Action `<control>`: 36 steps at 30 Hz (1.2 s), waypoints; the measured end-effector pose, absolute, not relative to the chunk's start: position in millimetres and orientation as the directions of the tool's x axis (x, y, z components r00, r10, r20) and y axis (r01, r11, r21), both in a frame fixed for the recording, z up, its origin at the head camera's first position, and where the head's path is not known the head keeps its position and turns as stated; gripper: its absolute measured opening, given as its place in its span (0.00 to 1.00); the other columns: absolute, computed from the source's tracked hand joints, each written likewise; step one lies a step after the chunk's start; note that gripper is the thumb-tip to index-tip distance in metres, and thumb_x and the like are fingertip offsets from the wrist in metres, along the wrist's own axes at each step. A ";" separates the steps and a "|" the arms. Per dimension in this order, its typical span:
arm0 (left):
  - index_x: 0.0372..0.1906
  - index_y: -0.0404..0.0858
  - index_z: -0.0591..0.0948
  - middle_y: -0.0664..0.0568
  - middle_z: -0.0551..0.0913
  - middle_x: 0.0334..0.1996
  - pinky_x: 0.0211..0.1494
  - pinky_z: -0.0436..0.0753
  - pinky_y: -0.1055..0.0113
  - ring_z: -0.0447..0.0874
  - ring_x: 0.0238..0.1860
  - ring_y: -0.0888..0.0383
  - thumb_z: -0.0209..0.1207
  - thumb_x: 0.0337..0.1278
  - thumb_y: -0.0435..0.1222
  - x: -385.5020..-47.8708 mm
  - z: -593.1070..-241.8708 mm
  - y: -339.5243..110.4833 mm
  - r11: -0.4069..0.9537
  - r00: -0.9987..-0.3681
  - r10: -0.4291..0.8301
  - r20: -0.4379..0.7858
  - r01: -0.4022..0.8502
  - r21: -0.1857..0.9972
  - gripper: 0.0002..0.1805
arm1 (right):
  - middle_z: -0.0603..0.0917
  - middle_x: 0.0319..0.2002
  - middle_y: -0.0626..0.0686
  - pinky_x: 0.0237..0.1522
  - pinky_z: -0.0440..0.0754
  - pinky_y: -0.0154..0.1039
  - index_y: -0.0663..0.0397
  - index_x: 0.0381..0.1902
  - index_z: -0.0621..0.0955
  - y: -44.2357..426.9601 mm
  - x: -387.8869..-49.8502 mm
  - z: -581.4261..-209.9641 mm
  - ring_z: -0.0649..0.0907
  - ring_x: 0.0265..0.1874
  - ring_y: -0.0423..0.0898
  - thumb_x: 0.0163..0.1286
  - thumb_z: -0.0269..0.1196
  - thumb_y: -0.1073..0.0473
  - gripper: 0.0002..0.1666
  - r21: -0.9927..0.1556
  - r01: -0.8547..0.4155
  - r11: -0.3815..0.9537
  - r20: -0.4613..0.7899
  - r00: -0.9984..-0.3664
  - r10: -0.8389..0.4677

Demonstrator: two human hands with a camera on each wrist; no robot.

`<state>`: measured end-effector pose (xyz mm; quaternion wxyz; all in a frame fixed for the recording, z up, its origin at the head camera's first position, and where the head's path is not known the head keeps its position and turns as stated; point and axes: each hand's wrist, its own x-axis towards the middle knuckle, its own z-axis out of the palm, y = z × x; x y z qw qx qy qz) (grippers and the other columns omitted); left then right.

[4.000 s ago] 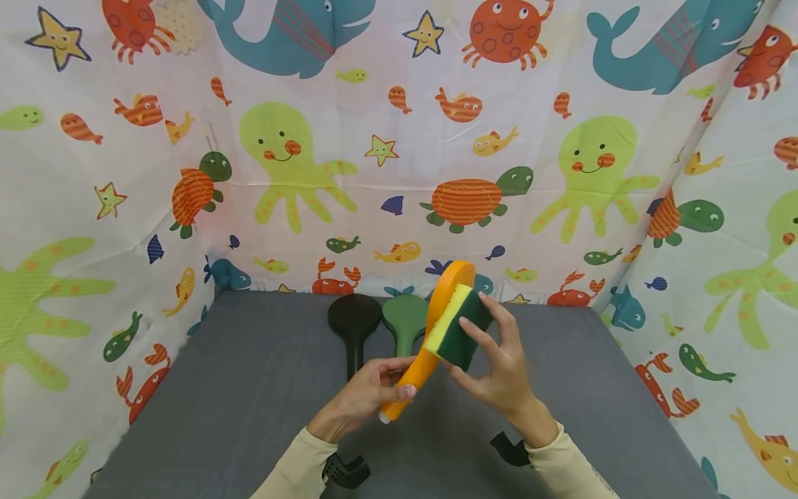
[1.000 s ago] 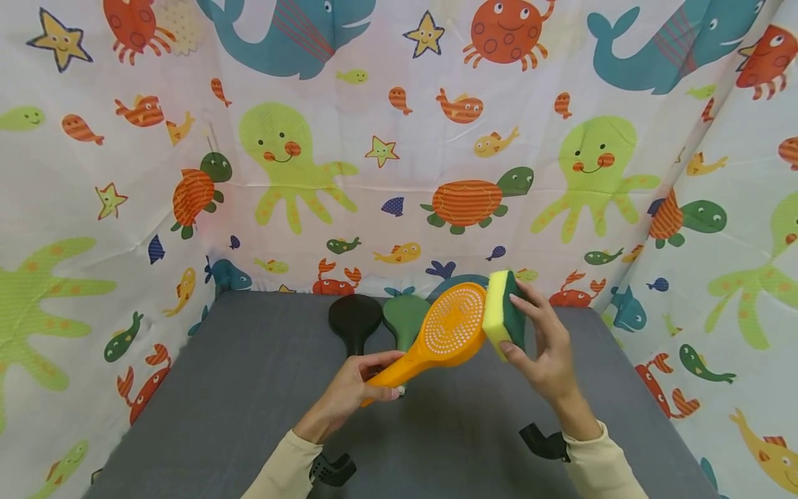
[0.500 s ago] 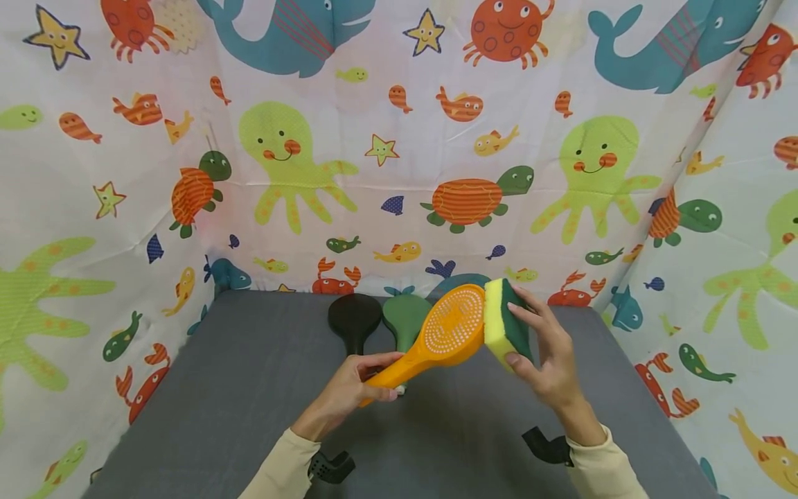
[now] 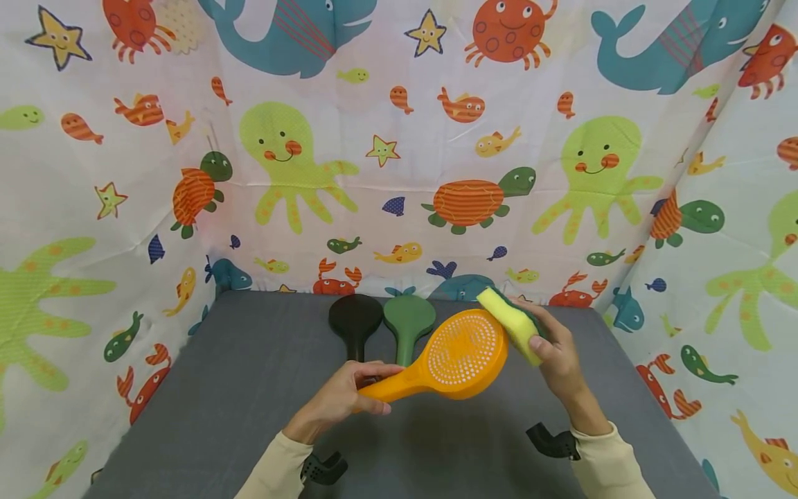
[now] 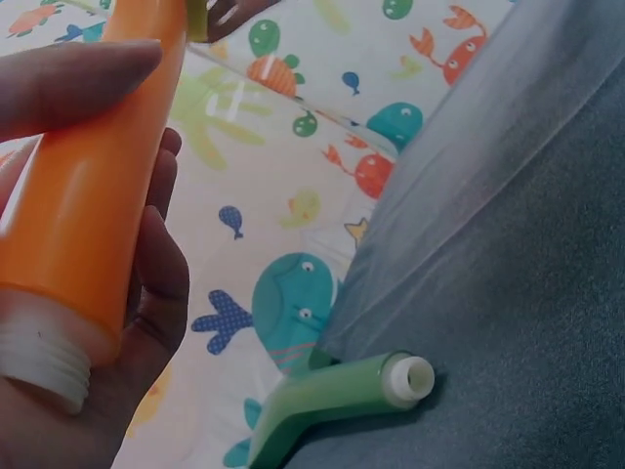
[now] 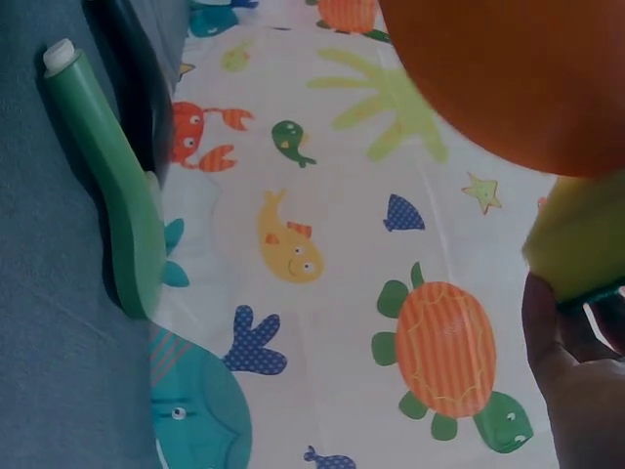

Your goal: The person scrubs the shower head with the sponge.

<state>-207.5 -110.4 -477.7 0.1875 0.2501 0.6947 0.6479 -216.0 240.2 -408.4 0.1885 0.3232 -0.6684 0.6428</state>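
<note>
My left hand [image 4: 341, 396] grips the handle of an orange shower head [image 4: 466, 352], held up above the table with its perforated face toward the head camera. In the left wrist view the handle's white threaded end [image 5: 44, 357] sticks out below the palm. My right hand [image 4: 557, 348] holds a yellow and green sponge [image 4: 511, 321] by its green side. The yellow side touches the upper right rim of the shower head. In the right wrist view the orange head and sponge [image 6: 581, 234] meet at the right, partly cut off by the frame.
A black shower head [image 4: 355, 322] and a green shower head [image 4: 408, 322] lie side by side at the back of the grey table [image 4: 268, 388]. Behind them hangs a white curtain [image 4: 386, 201] printed with sea animals, which also runs along both sides.
The shower head has turned its face toward the head camera and sunk slightly. The sponge has moved from the face to the right rim, and lately tilted over along the upper right edge.
</note>
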 end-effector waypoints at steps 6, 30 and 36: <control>0.61 0.47 0.81 0.44 0.79 0.50 0.50 0.79 0.65 0.77 0.46 0.50 0.71 0.48 0.32 -207.3 -477.1 -109.2 0.029 -0.790 0.607 0.082 0.126 0.992 0.30 | 0.79 0.44 0.47 0.36 0.78 0.30 0.49 0.60 0.76 241.5 -217.2 -408.9 0.77 0.35 0.40 0.70 0.47 0.58 0.23 -0.817 -0.574 -0.061 0.572 -0.790 -0.220; 0.64 0.45 0.77 0.45 0.81 0.51 0.52 0.80 0.64 0.80 0.48 0.52 0.68 0.55 0.35 -208.2 -482.1 -98.6 0.060 -0.841 0.538 0.053 0.101 0.993 0.29 | 0.67 0.65 0.76 0.61 0.73 0.26 0.74 0.59 0.75 211.2 -204.4 -394.7 0.73 0.64 0.46 0.50 0.65 0.71 0.34 -0.480 -0.834 0.272 0.843 -0.524 -0.119; 0.65 0.42 0.76 0.42 0.85 0.49 0.43 0.85 0.61 0.86 0.43 0.51 0.67 0.57 0.35 -207.5 -482.8 -95.4 0.010 -0.847 0.531 0.036 0.049 0.999 0.29 | 0.69 0.65 0.74 0.59 0.72 0.23 0.70 0.58 0.77 206.0 -200.3 -395.8 0.73 0.63 0.50 0.55 0.68 0.59 0.33 -0.403 -0.808 0.428 0.866 -0.489 -0.108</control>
